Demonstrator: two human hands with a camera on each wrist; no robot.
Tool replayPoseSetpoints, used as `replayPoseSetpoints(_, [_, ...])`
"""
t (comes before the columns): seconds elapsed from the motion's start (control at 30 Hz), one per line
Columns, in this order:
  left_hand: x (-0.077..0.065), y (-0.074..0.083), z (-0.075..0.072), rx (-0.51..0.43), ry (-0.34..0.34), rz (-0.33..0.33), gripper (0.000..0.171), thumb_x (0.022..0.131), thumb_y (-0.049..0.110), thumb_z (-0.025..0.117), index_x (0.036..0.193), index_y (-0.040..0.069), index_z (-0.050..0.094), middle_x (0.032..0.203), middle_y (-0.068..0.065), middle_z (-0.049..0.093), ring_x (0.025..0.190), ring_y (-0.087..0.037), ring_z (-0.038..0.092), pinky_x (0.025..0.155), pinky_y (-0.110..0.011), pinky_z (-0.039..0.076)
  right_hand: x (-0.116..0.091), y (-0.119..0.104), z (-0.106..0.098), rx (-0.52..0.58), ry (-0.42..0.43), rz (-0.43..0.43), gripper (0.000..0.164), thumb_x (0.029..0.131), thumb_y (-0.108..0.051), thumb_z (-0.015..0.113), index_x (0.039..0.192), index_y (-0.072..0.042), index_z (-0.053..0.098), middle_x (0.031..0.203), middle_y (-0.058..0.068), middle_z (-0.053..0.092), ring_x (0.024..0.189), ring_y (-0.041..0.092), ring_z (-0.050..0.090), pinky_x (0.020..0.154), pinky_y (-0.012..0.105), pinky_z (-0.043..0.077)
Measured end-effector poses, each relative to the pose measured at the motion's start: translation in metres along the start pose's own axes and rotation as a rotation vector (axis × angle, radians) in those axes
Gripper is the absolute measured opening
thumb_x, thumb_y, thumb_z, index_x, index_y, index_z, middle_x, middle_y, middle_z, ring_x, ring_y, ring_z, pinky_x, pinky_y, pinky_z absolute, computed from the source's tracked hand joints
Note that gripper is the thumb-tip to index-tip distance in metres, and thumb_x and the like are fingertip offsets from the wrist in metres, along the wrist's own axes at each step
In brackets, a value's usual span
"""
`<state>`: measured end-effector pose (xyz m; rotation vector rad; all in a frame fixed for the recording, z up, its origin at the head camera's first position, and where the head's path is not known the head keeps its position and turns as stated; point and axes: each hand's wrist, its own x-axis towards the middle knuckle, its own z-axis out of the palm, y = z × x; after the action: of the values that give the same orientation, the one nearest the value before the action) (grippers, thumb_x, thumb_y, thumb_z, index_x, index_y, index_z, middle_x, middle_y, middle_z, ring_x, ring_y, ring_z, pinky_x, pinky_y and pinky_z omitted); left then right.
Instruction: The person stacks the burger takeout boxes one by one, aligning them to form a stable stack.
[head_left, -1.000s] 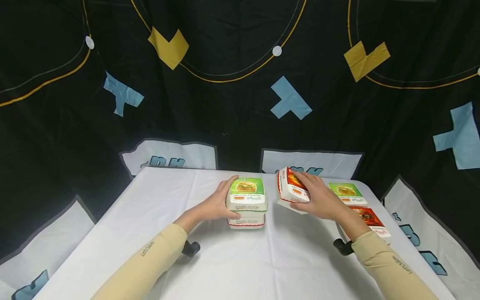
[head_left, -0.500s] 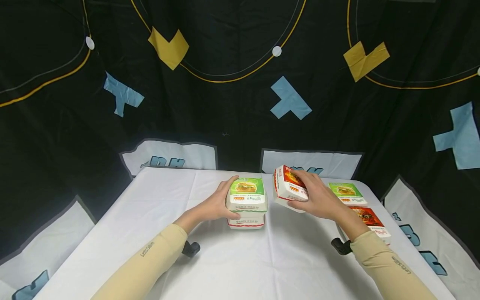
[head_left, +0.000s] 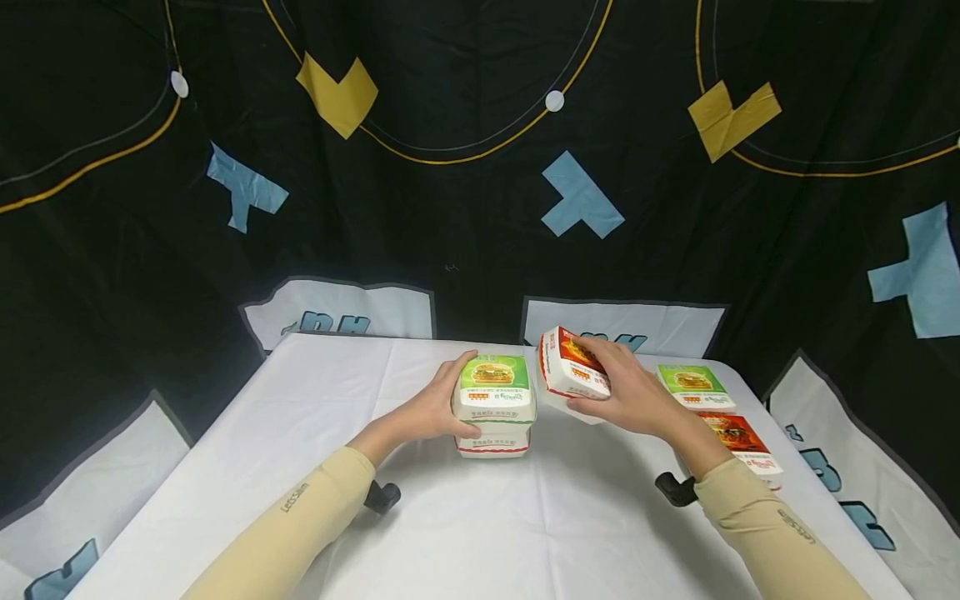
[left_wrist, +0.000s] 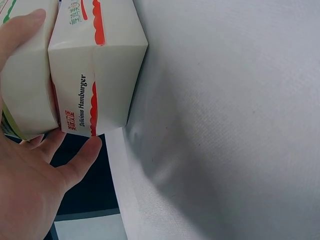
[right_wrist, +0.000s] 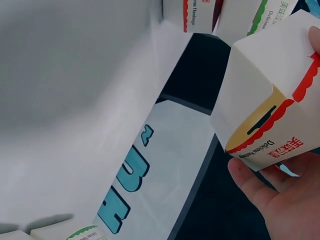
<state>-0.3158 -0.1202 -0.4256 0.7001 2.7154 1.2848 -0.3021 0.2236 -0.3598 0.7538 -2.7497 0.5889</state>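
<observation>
Two hamburger boxes stand stacked mid-table: a green-topped box [head_left: 493, 390] over a red-trimmed box [head_left: 492, 442]. My left hand [head_left: 427, 407] grips the stack's left side, thumb on the front of the green box and fingers behind; in the left wrist view a fingertip touches the lower box [left_wrist: 95, 90]. To the right of the stack, my right hand [head_left: 637, 387] holds a red-topped hamburger box [head_left: 572, 367], raised off the table and tilted. The right wrist view shows this box's side [right_wrist: 272, 120] with thumb and fingers on opposite sides.
On the table's right side lie a green-topped box [head_left: 693, 385] and a red-topped box [head_left: 742, 442], the latter partly hidden by my right wrist. A white cloth [head_left: 450, 533] covers the table. Behind it hangs a black curtain [head_left: 450, 225] with taped shapes.
My right hand has carried the red-topped box left and slightly up, closer to the stack. My left hand and the stacked boxes have stayed put.
</observation>
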Motion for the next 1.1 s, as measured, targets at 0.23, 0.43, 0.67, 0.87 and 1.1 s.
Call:
replayPoseSetpoints(0.23, [0.000,0.000,0.000,0.000,-0.001,0.006,0.129,0.064,0.032,0.095,0.160,0.040,0.007,0.148,-0.002,0.033,0.128,-0.019,0.043,0.108,-0.048,0.043,0.003,-0.005,0.000,0.012,0.012,-0.005,0.094,0.078,-0.071,0.071,0.156,-0.042,0.026,0.155,-0.006,0.041,0.128,0.019,0.040,0.092,0.051,0.050])
replayPoseSetpoints(0.43, [0.000,-0.001,-0.001,0.000,-0.001,0.009,0.130,0.064,0.032,0.095,0.160,0.040,0.008,0.148,-0.002,0.033,0.128,-0.019,0.043,0.108,-0.047,0.043,0.008,-0.008,0.002,0.011,0.018,-0.011,0.093,0.078,-0.073,0.069,0.155,-0.040,0.029,0.153,-0.006,0.043,0.128,0.019,0.040,0.092,0.049,0.051])
replayPoseSetpoints(0.67, [0.001,-0.002,-0.001,0.003,0.001,0.009,0.130,0.064,0.033,0.095,0.159,0.041,0.008,0.147,-0.001,0.034,0.128,-0.018,0.043,0.107,-0.046,0.044,0.013,-0.012,0.004,0.026,0.020,-0.018,0.094,0.077,-0.073,0.069,0.155,-0.038,0.030,0.153,-0.006,0.042,0.130,0.021,0.040,0.093,0.050,0.051])
replayPoseSetpoints(0.87, [0.001,0.000,-0.001,-0.005,-0.007,0.011,0.130,0.064,0.032,0.095,0.160,0.039,0.008,0.146,-0.001,0.034,0.127,-0.018,0.042,0.107,-0.046,0.044,0.016,-0.014,0.006,0.026,0.024,-0.029,0.093,0.077,-0.074,0.069,0.154,-0.037,0.031,0.151,-0.007,0.043,0.128,0.019,0.040,0.092,0.048,0.051])
replayPoseSetpoints(1.1, [0.001,-0.001,-0.001,-0.005,-0.005,0.006,0.130,0.064,0.032,0.095,0.159,0.041,0.008,0.147,-0.001,0.033,0.128,-0.018,0.042,0.108,-0.047,0.043,0.017,-0.019,0.008,0.041,0.032,-0.027,0.094,0.077,-0.073,0.070,0.154,-0.035,0.032,0.152,-0.004,0.043,0.127,0.019,0.041,0.091,0.047,0.052])
